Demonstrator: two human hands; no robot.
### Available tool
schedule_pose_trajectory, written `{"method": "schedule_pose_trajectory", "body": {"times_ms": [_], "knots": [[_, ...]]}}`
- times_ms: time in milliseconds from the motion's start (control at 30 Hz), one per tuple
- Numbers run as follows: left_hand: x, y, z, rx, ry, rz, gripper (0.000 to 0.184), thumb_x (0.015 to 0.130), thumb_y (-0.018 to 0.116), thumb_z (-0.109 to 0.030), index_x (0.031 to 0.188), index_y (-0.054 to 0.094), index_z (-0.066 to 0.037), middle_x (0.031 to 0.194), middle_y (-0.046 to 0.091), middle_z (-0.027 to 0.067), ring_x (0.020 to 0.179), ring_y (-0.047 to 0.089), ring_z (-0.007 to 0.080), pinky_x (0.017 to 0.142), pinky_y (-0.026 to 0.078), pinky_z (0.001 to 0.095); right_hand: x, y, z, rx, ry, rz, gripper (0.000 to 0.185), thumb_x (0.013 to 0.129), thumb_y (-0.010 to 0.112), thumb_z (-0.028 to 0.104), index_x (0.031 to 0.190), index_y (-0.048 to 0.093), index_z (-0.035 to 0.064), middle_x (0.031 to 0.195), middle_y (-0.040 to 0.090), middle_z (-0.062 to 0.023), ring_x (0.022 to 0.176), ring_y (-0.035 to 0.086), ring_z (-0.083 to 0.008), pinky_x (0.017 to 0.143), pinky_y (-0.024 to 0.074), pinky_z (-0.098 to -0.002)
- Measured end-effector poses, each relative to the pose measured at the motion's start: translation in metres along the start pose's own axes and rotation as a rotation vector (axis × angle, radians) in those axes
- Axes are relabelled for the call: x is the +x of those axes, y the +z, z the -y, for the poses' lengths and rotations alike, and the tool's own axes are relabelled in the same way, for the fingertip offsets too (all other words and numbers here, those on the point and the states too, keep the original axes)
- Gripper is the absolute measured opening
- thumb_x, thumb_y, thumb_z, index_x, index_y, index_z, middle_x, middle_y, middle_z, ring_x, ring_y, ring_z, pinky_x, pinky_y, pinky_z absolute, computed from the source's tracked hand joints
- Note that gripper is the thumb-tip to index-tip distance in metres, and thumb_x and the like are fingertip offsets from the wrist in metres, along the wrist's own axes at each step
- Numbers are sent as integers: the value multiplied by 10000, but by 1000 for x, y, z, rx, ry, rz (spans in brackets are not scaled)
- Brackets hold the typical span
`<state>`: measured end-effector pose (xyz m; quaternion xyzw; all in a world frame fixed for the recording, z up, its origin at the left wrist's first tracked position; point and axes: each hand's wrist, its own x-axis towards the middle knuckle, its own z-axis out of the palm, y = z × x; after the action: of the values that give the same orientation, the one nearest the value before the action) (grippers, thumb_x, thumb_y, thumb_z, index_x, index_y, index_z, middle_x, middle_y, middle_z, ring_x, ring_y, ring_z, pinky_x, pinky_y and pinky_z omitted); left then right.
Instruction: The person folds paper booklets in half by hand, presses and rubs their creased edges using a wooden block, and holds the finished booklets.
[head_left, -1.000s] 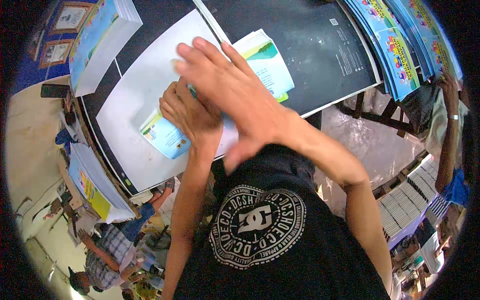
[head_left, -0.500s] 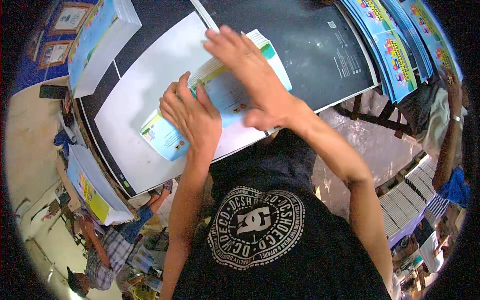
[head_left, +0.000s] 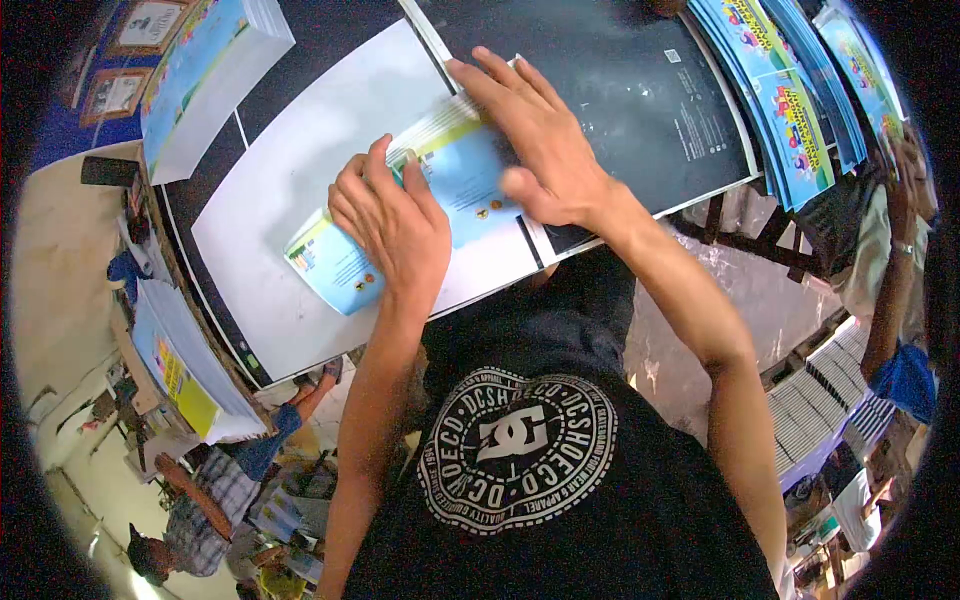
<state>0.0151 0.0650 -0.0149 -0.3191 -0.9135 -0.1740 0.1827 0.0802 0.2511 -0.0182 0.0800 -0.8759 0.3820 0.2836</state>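
Several blue printed sheets (head_left: 465,185) with green and yellow edging lie in a slanted, fanned stack in front of me, their white edges showing along the far side. My left hand (head_left: 392,215) rests across the middle of them, fingers apart and slightly bent. At their right end is my right hand (head_left: 545,140), palm down with its fingers stretched out; its thumb is blurred. Part of the sheets is hidden beneath both hands. Under them lies a large white board (head_left: 270,215) on the dark tabletop (head_left: 610,90).
A tall stack of printed sheets (head_left: 205,90) stands at the left. Several blue printed covers (head_left: 800,130) are piled at the right, near a co-worker's arm (head_left: 890,290). Another stack (head_left: 190,370) sits lower left, near a person in a checked shirt (head_left: 215,500).
My right hand has shifted right and lowered over the sheets' right end, which no longer shows beyond it. My left hand stays on the sheets, nearly in place.
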Motion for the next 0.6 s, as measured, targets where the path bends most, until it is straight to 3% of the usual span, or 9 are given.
{"method": "schedule_pose_trajectory", "body": {"times_ms": [100,200,233,333,367,467,533,600], "knots": [[0,-1,2,15,4,56,399,924,564,-169,1296,491,-46,1175,462,172,1115,434,360,1015,288,503,13,18,31,-487,120,15,656,938,490,528,1329,514,2,1424,481,-196,1378,387,-369,1149,247,-538],[-2,-5,0,-69,24,27,423,916,565,-158,1315,484,-42,1200,452,179,1133,428,361,1038,272,500,14,56,46,-531,116,-14,512,937,533,410,1249,575,6,1374,529,-184,1345,428,-347,1137,276,-519],[-2,-7,-2,-104,4,31,428,932,536,-120,1345,470,-30,1252,441,193,1189,410,369,1049,288,512,14,61,49,-517,87,11,507,946,516,400,1264,566,9,1362,536,-185,1334,437,-346,1126,291,-512],[-5,-5,8,-336,-99,-165,441,986,513,-239,1364,452,-19,1323,454,208,1258,405,383,1064,311,495,14,61,52,-402,209,-24,475,955,516,380,1286,566,43,1375,536,-151,1327,452,-316,1129,291,-491],[-8,-7,14,-355,-49,-236,430,1018,458,-216,1374,437,24,1380,441,227,1302,395,391,1100,299,494,12,64,50,-459,183,-43,515,946,523,442,1271,578,46,1351,551,-151,1316,460,-315,1119,302,-493],[-10,-20,16,-612,-180,-334,425,1026,434,-191,1363,432,69,1402,439,228,1320,406,375,1113,303,470,15,64,52,-494,202,-31,547,927,546,491,1249,589,50,1328,564,-142,1308,467,-318,1112,308,-492],[-3,-67,15,-338,-179,-418,430,1045,398,-241,1346,439,63,1378,442,232,1301,421,324,1099,328,461,16,66,50,-524,215,-17,552,919,556,505,1238,595,56,1318,570,-139,1302,473,-318,1110,309,-492],[9,-97,20,-596,14,-761,462,1046,372,-297,1332,452,57,1367,461,232,1309,417,326,1107,320,458,14,69,50,-539,226,-2,551,914,563,512,1230,600,62,1310,574,-137,1296,478,-318,1109,308,-494]]}}
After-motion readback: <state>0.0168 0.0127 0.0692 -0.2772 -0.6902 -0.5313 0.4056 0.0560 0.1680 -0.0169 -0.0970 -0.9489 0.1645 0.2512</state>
